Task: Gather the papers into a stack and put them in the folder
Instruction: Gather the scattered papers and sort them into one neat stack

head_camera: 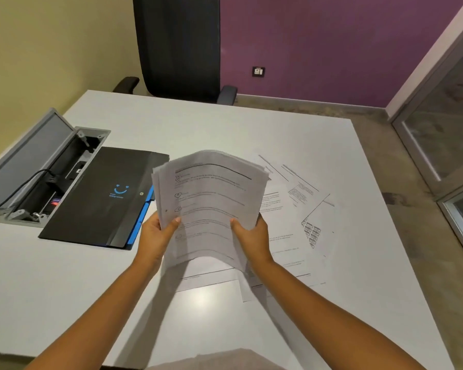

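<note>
Both the left hand (155, 236) and right hand (251, 237) grip the paper stack (209, 201) by its near side edges, above the table (64, 289). The light, floppy sheets bow, so support from both sides looks wise. More loose sheets (300, 209) lie right; the closed black folder (102, 196) lies left.

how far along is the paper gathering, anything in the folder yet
Partly done. A bundle of papers is gathered and held above the table by the left hand and right hand, its edges not yet squared. Several loose sheets lie spread on the table to the right and under the bundle, to be collected. The black folder lies closed at left; nothing visibly filed yet.
</note>
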{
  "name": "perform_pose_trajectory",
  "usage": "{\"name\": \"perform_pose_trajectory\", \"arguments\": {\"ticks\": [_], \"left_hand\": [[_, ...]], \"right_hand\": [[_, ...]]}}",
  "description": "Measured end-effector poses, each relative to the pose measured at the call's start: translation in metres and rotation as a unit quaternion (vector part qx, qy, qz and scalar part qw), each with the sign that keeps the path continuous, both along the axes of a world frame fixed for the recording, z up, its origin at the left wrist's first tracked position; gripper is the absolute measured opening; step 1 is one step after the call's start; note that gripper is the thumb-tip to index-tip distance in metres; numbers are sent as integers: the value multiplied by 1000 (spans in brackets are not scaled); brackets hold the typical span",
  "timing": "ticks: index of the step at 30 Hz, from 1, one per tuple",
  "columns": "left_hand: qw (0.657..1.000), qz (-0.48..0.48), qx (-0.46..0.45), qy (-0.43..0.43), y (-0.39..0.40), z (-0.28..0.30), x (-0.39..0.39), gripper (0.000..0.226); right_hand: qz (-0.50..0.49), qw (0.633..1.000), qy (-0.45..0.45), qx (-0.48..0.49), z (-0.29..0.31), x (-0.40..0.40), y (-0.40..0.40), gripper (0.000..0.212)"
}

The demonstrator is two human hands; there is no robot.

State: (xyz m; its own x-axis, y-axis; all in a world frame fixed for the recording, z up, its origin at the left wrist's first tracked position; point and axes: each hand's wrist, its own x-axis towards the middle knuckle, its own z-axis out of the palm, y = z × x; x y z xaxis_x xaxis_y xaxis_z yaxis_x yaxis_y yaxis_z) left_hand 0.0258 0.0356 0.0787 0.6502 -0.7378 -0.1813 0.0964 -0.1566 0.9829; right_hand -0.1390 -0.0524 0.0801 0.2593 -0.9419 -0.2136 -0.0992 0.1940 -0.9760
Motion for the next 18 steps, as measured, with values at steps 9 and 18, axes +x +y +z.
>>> {"name": "perform_pose_trajectory", "arguments": {"ticks": [9,18], "left_hand": [[999,16,28,27,-8,-1,-20,31],[992,48,113,-14,-3,-17,-21,38]], "right_hand": [[42,998,-45,-21,-5,2,13,31],[101,993,57,8,-31,-10,4,36]]}}
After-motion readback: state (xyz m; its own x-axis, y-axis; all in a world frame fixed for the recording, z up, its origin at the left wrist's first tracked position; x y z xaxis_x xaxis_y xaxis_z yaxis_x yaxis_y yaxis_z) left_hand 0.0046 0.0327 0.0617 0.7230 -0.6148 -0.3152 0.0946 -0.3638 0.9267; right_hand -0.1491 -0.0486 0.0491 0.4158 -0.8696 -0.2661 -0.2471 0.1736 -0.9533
